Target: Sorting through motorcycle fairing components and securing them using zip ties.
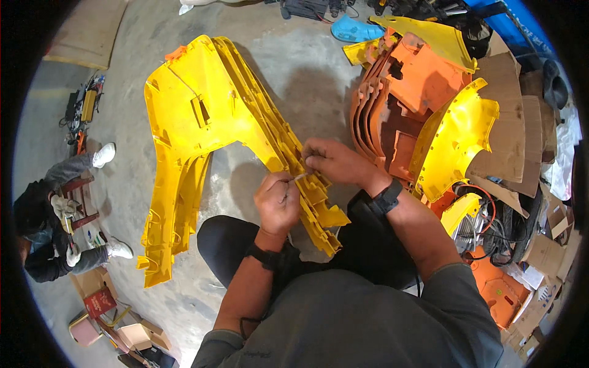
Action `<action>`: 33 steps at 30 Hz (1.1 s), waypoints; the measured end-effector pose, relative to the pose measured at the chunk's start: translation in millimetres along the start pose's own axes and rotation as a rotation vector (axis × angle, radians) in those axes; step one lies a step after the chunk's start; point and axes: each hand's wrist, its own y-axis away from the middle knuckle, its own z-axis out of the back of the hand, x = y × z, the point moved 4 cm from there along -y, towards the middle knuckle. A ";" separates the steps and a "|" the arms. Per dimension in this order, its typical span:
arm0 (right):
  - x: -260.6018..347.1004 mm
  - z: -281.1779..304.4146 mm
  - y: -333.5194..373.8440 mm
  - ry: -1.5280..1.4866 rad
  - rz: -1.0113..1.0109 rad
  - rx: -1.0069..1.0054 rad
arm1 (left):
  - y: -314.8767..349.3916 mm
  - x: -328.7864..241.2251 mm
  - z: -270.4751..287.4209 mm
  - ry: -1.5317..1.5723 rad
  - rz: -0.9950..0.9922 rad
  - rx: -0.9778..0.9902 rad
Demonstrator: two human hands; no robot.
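A large stack of yellow plastic panels (pixel 211 98), shaped like two legs joined at the top, stands on the floor in front of me. Over the lower part of its right leg, both my hands come close together. My left hand (pixel 278 202) is closed, its fingers curled around one end of a small, thin pale strip (pixel 300 176). The strip's other end runs to the pinched fingers of my right hand (pixel 331 161), just up and to the right. What the strip is made of cannot be made out. My fingers hide most of it.
Orange panels (pixel 423 76) and a curved yellow panel (pixel 457 138) are piled at the right, beside cardboard (pixel 509 122) and black cables (pixel 500 245). Another person (pixel 58 211) sits at the far left near some tools. Opened boxes (pixel 144 336) lie at the lower left.
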 end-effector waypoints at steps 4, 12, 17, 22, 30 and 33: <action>-21.3 2.6 -5.7 -0.119 0.014 -0.003 | 8.0 13.0 -3.3 0.034 0.179 0.048; -34.4 -3.1 8.3 -0.274 -0.083 -0.124 | -9.1 -1.2 -3.8 -0.078 -0.026 0.193; -29.3 -3.5 9.5 -0.178 -0.043 -0.151 | 1.5 14.2 -7.0 0.180 0.293 0.233; -41.9 -5.3 3.8 -0.259 -0.055 -0.172 | 0.7 11.1 -3.9 0.243 0.375 0.266; -41.2 -8.7 1.6 -0.314 -0.026 -0.156 | 11.8 23.8 -5.7 0.306 0.434 0.176; -43.6 -10.6 -0.3 -0.352 -0.059 -0.156 | 14.7 29.3 -8.5 0.469 0.516 0.060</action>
